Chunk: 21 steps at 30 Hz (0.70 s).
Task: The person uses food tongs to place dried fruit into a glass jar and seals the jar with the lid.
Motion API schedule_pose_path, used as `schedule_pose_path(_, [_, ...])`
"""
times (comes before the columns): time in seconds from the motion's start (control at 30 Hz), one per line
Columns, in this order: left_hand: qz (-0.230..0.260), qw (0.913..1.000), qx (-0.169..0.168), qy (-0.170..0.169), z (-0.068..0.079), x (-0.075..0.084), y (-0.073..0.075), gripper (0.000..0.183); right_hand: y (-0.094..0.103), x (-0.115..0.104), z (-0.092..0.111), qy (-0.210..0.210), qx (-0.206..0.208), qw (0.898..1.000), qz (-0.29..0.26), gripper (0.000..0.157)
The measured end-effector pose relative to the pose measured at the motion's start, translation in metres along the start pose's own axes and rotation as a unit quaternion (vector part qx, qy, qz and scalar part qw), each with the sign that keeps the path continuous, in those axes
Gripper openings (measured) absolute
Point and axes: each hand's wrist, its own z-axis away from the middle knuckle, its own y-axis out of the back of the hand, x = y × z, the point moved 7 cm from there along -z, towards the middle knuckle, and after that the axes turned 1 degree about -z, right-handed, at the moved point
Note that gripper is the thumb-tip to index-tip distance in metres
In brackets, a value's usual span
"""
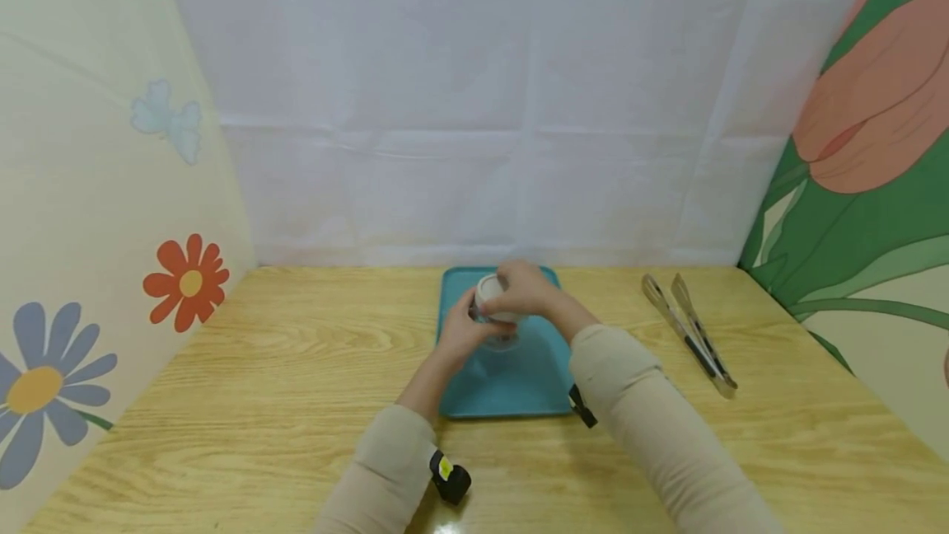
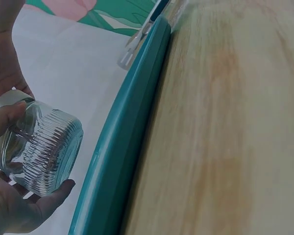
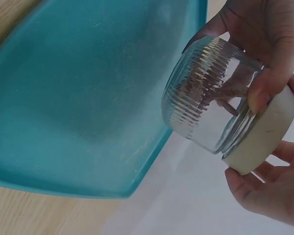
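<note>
Over the teal tray (image 1: pixel 519 390), both hands are on a clear glass jar (image 3: pixel 201 98) with ribbed sides and a white lid (image 3: pixel 264 132). My left hand (image 1: pixel 461 330) grips the jar body, its thumb up near the neck and its fingers spread round the glass, as the left wrist view shows. The fingers of my right hand (image 1: pixel 528 291) pinch the lid round its edge. The jar is held above the tray, lid up, and only the left hand's fingers show through its glass.
Metal tongs (image 1: pixel 693 336) with dark handle parts lie on the wooden table (image 1: pixel 311 402) right of the tray. A white cloth (image 1: pixel 445 105) hangs behind the table. Panels painted with flowers stand at both sides.
</note>
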Motion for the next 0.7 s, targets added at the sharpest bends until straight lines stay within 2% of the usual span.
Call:
schedule_pose_path(0.17, [-0.011,0.9999,-0.005,-0.012,0.003,0.003,-0.001,0.061,0.0,-0.003,-0.001,-0.021,-0.003,0.999,0.049,0.031])
schedule_pose_path(0.3, [-0.018,0.9998,0.003,-0.013,0.01,0.015,-0.001,0.059,-0.001,-0.001,-0.004,-0.039,0.009,0.996,0.085,0.036])
schedule_pose_path(0.4, [-0.027,0.9995,0.013,-0.012,0.011,0.015,-0.001,0.059,0.0,0.002,-0.002,-0.07,0.027,0.99,0.122,0.044])
schedule_pose_path(0.47, [-0.036,0.9991,0.02,-0.014,0.008,0.008,0.0,0.06,0.001,0.002,0.0,-0.1,0.03,0.984,0.147,0.051])
schedule_pose_path(0.6, [-0.032,0.9992,0.018,-0.016,0.006,0.004,-0.001,0.062,0.004,0.003,0.004,-0.134,-0.001,0.976,0.173,0.061])
schedule_pose_path(0.7, [-0.031,0.9994,0.001,-0.017,0.007,0.005,-0.003,0.062,0.009,0.002,0.004,-0.109,-0.041,0.979,0.165,0.062])
